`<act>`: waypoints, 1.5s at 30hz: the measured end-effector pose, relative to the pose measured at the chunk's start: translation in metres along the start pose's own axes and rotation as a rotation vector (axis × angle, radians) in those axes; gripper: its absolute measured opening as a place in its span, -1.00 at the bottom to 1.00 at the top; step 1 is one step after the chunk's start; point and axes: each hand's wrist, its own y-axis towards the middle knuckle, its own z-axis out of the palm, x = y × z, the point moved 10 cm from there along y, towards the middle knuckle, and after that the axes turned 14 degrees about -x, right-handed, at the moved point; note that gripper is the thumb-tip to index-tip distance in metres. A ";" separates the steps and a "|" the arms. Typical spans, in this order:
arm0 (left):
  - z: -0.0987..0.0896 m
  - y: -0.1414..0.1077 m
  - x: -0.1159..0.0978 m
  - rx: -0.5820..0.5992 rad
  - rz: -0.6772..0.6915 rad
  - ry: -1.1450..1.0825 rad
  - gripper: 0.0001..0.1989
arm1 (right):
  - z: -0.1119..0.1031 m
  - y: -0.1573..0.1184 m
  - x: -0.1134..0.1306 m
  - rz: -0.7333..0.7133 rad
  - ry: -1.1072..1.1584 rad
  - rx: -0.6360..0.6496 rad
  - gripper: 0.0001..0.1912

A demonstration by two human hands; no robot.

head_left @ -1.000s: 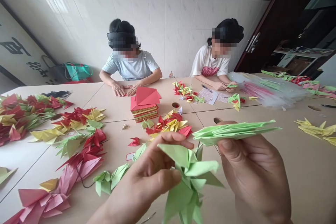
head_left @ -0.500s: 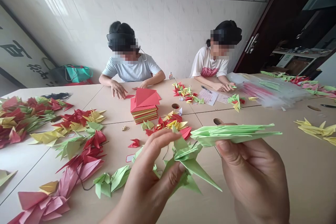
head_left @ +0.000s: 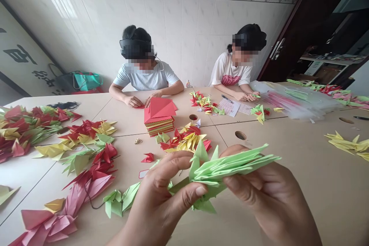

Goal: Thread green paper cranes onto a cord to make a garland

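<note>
My right hand (head_left: 268,196) is closed on a flat bundle of light green origami cranes (head_left: 242,163), thumb in front and fingers behind. The bundle's left end meets the green pieces in my left hand (head_left: 161,192), which pinches them between thumb and fingers. Below that pinch, more green folded paper (head_left: 206,206) shows partly. To the left, a string of folded paper cranes (head_left: 122,200) lies on the table, running through green, pink, red and yellow. Part of a dark thread shows along it. My fingertips behind the paper are hidden.
A stack of red and yellow paper squares (head_left: 159,117) stands mid-table. Behind it a co-worker in light blue (head_left: 148,77) handles red paper; another in white (head_left: 232,69) sits to the right. Yellow folded cranes (head_left: 347,142) lie at right, near plastic bags (head_left: 300,98) and table holes (head_left: 240,135).
My right hand has brought the green bundle left and slightly down against the pieces in my left hand. The co-worker in light blue has drawn both hands closer together.
</note>
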 end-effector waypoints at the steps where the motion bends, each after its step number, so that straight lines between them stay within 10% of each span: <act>1: 0.000 0.000 -0.002 -0.001 0.022 0.016 -0.81 | 0.003 0.000 0.001 -0.002 -0.032 0.021 -0.86; 11: -0.006 -0.003 -0.025 -0.086 0.297 0.120 -0.67 | 0.007 -0.001 0.002 -0.069 -0.151 0.044 -0.94; 24: -0.022 -0.009 -0.023 -0.292 0.126 -0.082 -0.67 | 0.005 0.001 -0.015 0.073 -0.102 0.006 -0.78; 36: -0.005 -0.011 -0.006 -0.015 -0.024 -0.075 -0.65 | 0.008 -0.007 -0.008 0.029 -0.093 0.036 -0.91; 45: -0.006 -0.018 -0.023 -0.090 0.084 -0.115 -0.70 | 0.014 -0.011 0.003 -0.022 -0.134 0.066 -0.90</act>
